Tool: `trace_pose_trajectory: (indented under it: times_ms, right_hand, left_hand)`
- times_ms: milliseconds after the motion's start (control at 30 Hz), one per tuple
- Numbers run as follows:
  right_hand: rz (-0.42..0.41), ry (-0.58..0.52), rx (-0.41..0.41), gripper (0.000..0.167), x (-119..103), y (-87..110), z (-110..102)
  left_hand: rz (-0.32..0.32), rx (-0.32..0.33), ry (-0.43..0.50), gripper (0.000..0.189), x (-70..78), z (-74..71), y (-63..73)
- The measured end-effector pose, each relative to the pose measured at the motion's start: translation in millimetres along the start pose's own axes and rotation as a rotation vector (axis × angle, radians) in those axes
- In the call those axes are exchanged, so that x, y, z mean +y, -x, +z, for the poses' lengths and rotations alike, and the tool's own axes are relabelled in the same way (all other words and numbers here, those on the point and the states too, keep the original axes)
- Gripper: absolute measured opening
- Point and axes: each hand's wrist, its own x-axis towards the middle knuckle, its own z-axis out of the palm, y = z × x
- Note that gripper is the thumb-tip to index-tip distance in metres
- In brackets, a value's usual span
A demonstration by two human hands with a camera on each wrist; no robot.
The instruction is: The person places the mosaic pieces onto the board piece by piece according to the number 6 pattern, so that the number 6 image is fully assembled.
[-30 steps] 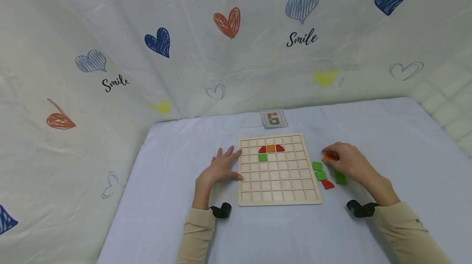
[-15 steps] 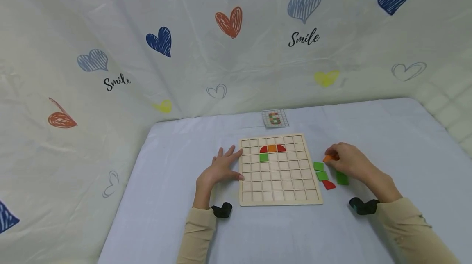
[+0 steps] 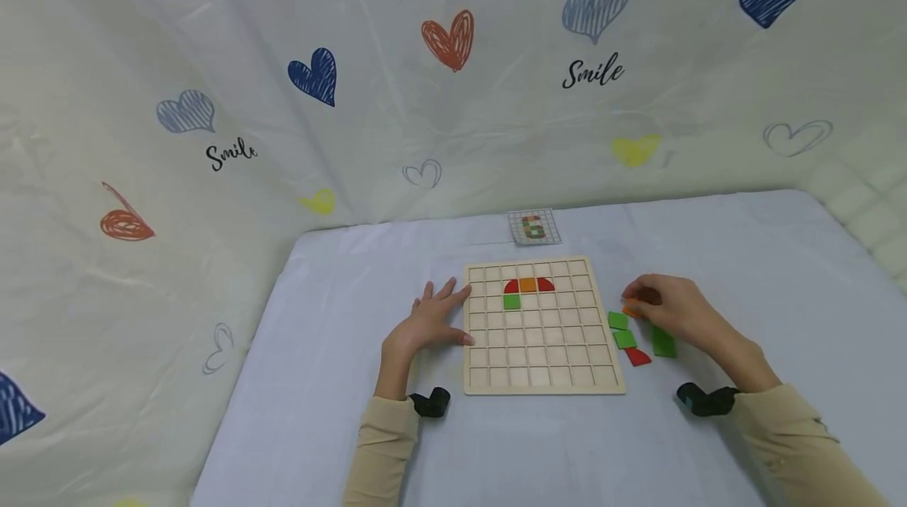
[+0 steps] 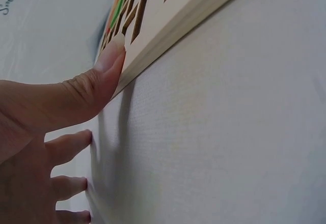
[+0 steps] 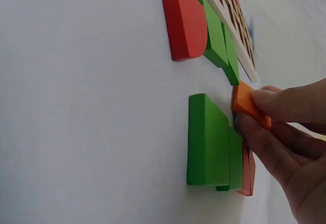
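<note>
My left hand (image 3: 423, 330) rests at the left side of a wooden grid board (image 3: 546, 357), fingers spread. In the left wrist view the thumb (image 4: 109, 61) touches the board's rim. To the right of the board, my right hand (image 3: 679, 310) pinches an orange block (image 5: 245, 101) between thumb and fingers, just over the tabletop. On the board sit two red rounded pieces (image 3: 545, 285), an orange square (image 3: 527, 285) between them, and a green square (image 3: 512, 301) below the left one.
Loose green blocks (image 3: 625, 339) and a red rounded block (image 3: 638, 357) lie along the board's right side. Another green block (image 5: 206, 142) lies under my right hand, with red ones (image 5: 248, 173) behind it. A pattern card (image 3: 534, 227) lies beyond the board on the white-covered table (image 3: 340, 302).
The head view has shifted slightly, moving the scene a little to the right. My right hand keeps the orange block pinched and has turned slightly. The left hand stays on the board's edge.
</note>
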Motion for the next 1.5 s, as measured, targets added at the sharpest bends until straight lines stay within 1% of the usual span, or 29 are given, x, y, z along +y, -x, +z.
trace_pose_trajectory:
  times_ms: [133, 300, 533, 633, 867, 1167, 1500]
  right_hand:
    - [0.011, -0.022, -0.029, 0.022, 3.0, 2.1, -2.5]
    - [0.052, -0.064, -0.061, 0.034, 4.2, 4.2, -5.3]
    - [0.071, -0.109, -0.061, 0.041, 3.2, 3.2, -4.5]
    - [0.079, -0.118, -0.048, 0.042, 1.1, 1.7, -2.7]
    - [0.069, -0.137, -0.027, 0.045, -6.6, -1.1, -0.2]
    - [0.072, -0.161, -0.04, 0.048, -18.3, -9.2, 6.0]
    - [0.014, -0.192, -0.04, 0.039, -30.8, -15.9, 11.9]
  left_hand:
    - [0.001, 0.004, 0.002, 0.095, 0.0, 0.1, -0.3]
    - [0.005, 0.005, -0.001, 0.095, -0.3, -0.2, 0.1]
    - [-0.003, -0.002, -0.003, 0.095, -1.3, -0.4, -0.5]
    - [-0.009, -0.005, -0.006, 0.095, -1.3, -0.1, -0.5]
    - [-0.011, -0.005, -0.005, 0.094, -0.5, 0.3, -1.0]
    - [-0.003, 0.006, 0.004, 0.094, -0.3, 0.7, 0.0]
    - [0.001, 0.007, 0.002, 0.094, 0.1, -0.3, 0.7]
